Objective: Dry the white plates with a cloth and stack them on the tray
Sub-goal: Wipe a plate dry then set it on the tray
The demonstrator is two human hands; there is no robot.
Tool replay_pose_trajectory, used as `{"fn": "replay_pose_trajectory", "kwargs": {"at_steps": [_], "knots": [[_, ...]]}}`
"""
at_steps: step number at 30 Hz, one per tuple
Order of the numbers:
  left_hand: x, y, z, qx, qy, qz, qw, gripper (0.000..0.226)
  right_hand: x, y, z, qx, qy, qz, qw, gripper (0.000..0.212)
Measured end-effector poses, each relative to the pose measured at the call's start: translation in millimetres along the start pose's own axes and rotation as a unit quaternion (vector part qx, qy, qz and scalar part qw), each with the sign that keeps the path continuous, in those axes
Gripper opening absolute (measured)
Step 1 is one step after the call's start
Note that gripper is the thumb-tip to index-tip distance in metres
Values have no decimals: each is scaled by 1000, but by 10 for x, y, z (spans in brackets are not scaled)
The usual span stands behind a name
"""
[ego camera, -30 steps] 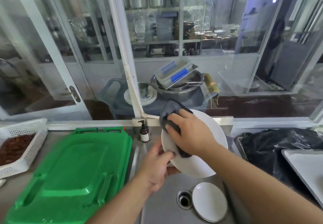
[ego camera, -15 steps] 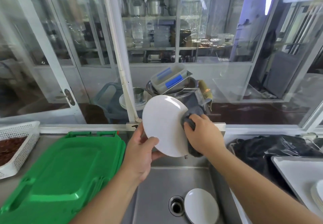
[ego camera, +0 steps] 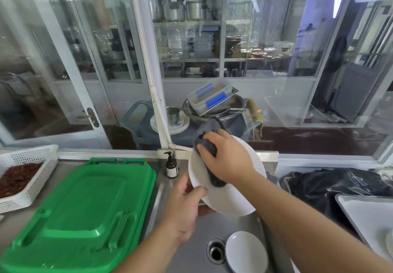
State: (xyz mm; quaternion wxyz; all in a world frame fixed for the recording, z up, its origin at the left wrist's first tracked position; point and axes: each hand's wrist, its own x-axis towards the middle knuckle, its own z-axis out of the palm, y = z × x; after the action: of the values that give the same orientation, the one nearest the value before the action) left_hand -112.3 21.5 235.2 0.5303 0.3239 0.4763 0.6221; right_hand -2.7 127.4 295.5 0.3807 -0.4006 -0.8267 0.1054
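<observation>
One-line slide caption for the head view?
Left hand holds white plate over sink; right hand wipes it with grey cloth.

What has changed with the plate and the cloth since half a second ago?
The right hand brought the grey cloth from the plate's edge onto the face of the white plate. The left hand still grips its lower edge. The second plate stays in the sink.

Open room lies above the sink basin (ego camera: 191,257), whose floor carries a white plate (ego camera: 246,251) just beside the drain (ego camera: 215,251). To the left, a green lid (ego camera: 80,215) covers the table, with a pump bottle (ego camera: 171,166) at the sink's rear corner. To the right, black plastic (ego camera: 331,185) and the tray (ego camera: 365,215) bound the passage; a glass partition (ego camera: 276,60) closes the back.
</observation>
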Motion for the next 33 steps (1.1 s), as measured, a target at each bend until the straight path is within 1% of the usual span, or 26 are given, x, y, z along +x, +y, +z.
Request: {"fn": "replay_pose_trajectory", "kwargs": {"at_steps": [3,5,7,9,11,12,13,14,16,17,18,19,20,21,22,24,26,28,29,31,33], "knots": [[-2,66,14,-33,5,25,999,56,221,87,-11,-50,20,18,998,29],[8,134,-22,-54,17,42,998,56,299,202,-48,-89,20,62,994,35],[9,202,-66,-61,39,58,996,60,306,332,-83,-113,5,117,987,41],[23,242,-98,-59,54,74,994,62,255,440,-99,-82,-6,174,981,48],[44,266,-102,-62,55,84,993,61,172,517,-91,8,-13,229,973,49],[54,271,-95,-66,56,88,992,61,115,529,-77,66,-12,263,963,44],[69,276,-84,-73,57,91,992,62,57,536,-60,141,-4,304,942,34],[84,279,-71,-80,58,94,991,62,0,546,-29,237,13,353,905,26],[110,270,-32,-87,56,93,990,65,-102,544,36,440,38,439,782,18],[118,257,-11,-87,53,89,991,67,-147,556,53,498,49,458,734,19],[119,241,14,-85,49,82,992,71,-182,585,61,519,60,461,717,20],[116,230,32,-79,43,69,994,76,-200,618,65,518,69,457,720,20],[111,227,39,-69,38,53,995,80,-215,641,45,510,77,448,730,19],[109,235,36,-58,33,35,997,81,-227,664,13,498,84,439,743,17],[115,266,22,-45,27,18,998,77,-233,692,-22,485,87,432,756,15],[179,394,-24,-13,39,-12,999,53,-230,740,-114,455,79,412,786,15],[277,593,-78,35,69,-42,996,28,-205,756,-235,393,64,368,841,17],[356,783,-145,94,56,-75,991,21,-160,735,-378,318,44,304,897,23],[387,850,-174,129,37,-89,987,21,-130,706,-446,292,31,277,915,27],[429,917,-213,200,-1,-98,975,22,-70,667,-540,265,6,242,933,34],[458,930,-229,255,-25,-72,964,23,-22,640,-569,254,-2,224,941,34]]}}
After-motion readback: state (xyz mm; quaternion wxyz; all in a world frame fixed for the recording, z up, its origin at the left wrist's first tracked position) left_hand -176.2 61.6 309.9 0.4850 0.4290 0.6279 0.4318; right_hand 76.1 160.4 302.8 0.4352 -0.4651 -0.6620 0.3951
